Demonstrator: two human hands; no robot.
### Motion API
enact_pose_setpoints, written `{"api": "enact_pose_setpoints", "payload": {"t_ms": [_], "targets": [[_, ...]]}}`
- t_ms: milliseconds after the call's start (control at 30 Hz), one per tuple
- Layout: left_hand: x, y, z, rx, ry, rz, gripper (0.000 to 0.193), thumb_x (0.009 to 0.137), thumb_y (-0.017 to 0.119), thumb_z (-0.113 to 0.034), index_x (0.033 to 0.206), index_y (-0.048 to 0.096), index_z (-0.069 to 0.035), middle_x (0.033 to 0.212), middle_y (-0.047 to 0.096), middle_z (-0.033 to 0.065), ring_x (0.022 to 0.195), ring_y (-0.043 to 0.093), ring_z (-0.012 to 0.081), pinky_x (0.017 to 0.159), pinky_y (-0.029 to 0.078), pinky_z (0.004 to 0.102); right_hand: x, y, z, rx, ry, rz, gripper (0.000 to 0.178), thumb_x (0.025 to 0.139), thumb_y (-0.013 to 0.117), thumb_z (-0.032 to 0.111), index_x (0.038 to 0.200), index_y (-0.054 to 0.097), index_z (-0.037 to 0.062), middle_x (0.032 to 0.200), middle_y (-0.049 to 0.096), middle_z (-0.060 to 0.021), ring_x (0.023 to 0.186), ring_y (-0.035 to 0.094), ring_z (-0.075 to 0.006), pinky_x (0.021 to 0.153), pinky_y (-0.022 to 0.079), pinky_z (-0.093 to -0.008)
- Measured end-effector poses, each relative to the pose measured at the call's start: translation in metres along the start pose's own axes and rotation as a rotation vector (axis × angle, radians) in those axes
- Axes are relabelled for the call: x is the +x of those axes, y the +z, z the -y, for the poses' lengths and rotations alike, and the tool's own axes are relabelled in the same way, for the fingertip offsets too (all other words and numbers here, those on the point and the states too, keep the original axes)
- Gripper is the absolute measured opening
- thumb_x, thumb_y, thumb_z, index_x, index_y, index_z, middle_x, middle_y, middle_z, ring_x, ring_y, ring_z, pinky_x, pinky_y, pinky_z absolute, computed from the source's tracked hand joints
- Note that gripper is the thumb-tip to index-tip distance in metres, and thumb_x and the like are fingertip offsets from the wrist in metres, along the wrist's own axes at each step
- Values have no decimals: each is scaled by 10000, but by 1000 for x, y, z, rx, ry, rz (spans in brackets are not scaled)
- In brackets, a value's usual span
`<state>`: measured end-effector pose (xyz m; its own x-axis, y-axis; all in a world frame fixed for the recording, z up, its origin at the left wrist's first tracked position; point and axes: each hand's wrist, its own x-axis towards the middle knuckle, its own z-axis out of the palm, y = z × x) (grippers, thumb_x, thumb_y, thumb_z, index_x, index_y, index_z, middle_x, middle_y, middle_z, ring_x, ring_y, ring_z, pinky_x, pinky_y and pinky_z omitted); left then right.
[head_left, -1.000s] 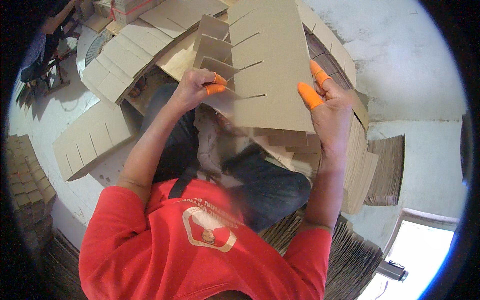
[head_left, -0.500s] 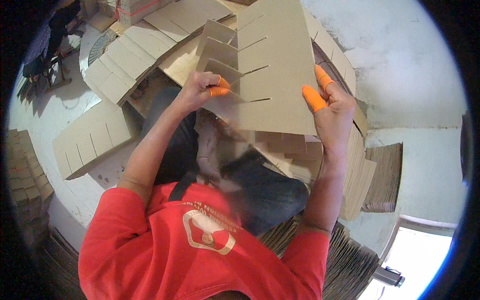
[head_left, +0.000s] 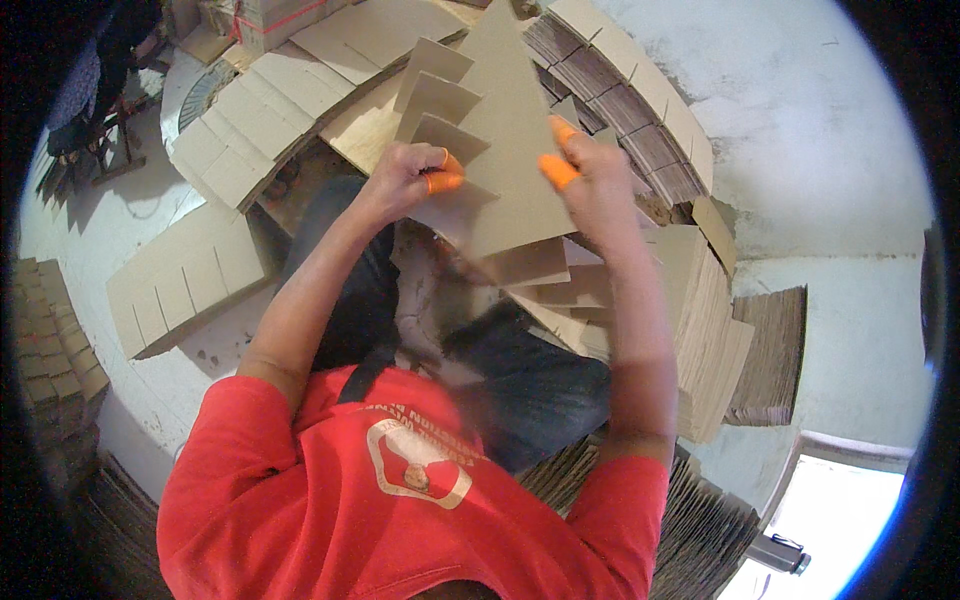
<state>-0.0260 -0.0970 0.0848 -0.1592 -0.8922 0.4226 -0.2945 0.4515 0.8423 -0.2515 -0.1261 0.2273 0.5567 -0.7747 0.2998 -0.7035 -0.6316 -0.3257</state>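
Observation:
A long cardboard divider panel (head_left: 510,150) stands tilted in front of me, interlocked with several smaller cross dividers (head_left: 447,98) that stick out on its left side. My left hand (head_left: 398,182), wearing orange finger covers on thumb and forefinger, is closed in a pinch on the end of one near cross divider. At the panel's right edge, my right hand (head_left: 605,190) has its orange-covered thumb and forefinger on the cardboard; its other fingers are hidden. More cross divider ends (head_left: 570,285) show below the panel's near end.
A wooden board (head_left: 365,128) lies under the work. Slotted cardboard stacks rest at left (head_left: 190,280), far left (head_left: 260,100) and along the right (head_left: 610,100). Further sheet stacks (head_left: 765,355) stand by the white wall (head_left: 790,150). My legs (head_left: 535,385) are below the board.
My right hand has moved left with the panel's right edge. The panel has swung more upright onto the cross dividers, and its open slots no longer show. My left hand has barely moved.

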Motion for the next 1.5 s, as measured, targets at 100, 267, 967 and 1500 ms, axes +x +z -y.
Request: {"api": "enact_pose_setpoints", "payload": {"t_ms": [100, 267, 967, 1500], "targets": [[1, 3, -1, -16, -28, -10, 162, 807, 743, -139, 921, 713, -28, 798, 685, 94, 738, 646, 178, 650, 486, 309, 1, 18, 3, -63, 59, 41, 375, 811, 693, 84, 1153, 619, -50, 755, 590, -246, 668, 600, -334, 633, 461, -375], [0, 5, 0, -50, -45, -55, 163, 806, 742, -122, 929, 714, -18, 788, 685, 88, 737, 644, 160, 653, 491, 300, 13, 9, 21, -91, 1, 55, 203, 785, 680, 61, 942, 627, -57, 802, 609, -266, 776, 610, -424, 676, 472, -458], [42, 28, -12, 834, 389, 139, 929, 681, 779, -251, 1473, 318, -97, 1546, 288, 71, 1439, 197, 342, 1162, 205, 486, -54, 14, -99, 98, 339, 328, 381, 880, 640, 345, 1125, 683, 56, 1057, 675, -191, 975, 635, -371, 820, 498, -439], [147, 33, 53, 607, 522, 504, 454, 837, 647, -205, 1283, 570, -172, 1156, 604, 95, 1169, 517, 299, 1000, 394, 438, -90, 54, -91, -352, 410, 80, 159, 834, 597, 133, 949, 571, 26, 772, 658, -213, 756, 664, -389, 659, 506, -483]]}}
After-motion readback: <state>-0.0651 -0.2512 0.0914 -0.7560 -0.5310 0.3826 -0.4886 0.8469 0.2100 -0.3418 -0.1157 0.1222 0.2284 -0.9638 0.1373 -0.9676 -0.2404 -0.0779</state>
